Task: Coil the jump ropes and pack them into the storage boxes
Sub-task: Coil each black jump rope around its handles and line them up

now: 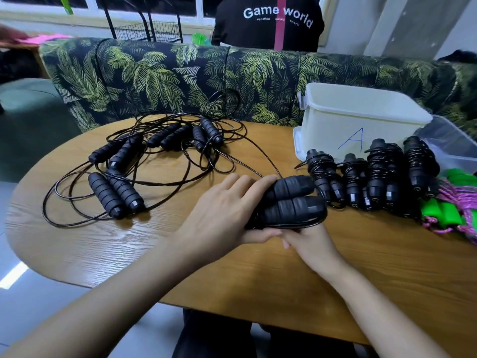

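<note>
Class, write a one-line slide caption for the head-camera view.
Left hand grips a pair of black rope handles, right hand beneath; loose ropes left, coiled ropes by the white box.

Left grip, in front of the white box, covers the near ends of the held handles. Right grip: fingertips are hidden beneath those handles, so its hold cannot be verified. White box contents are not visible. The clear box right of the white box is cut off by the frame edge, as are the green-and-pink ropes in front of it. Small print on the black shirt behind the white box is illegible.
</note>
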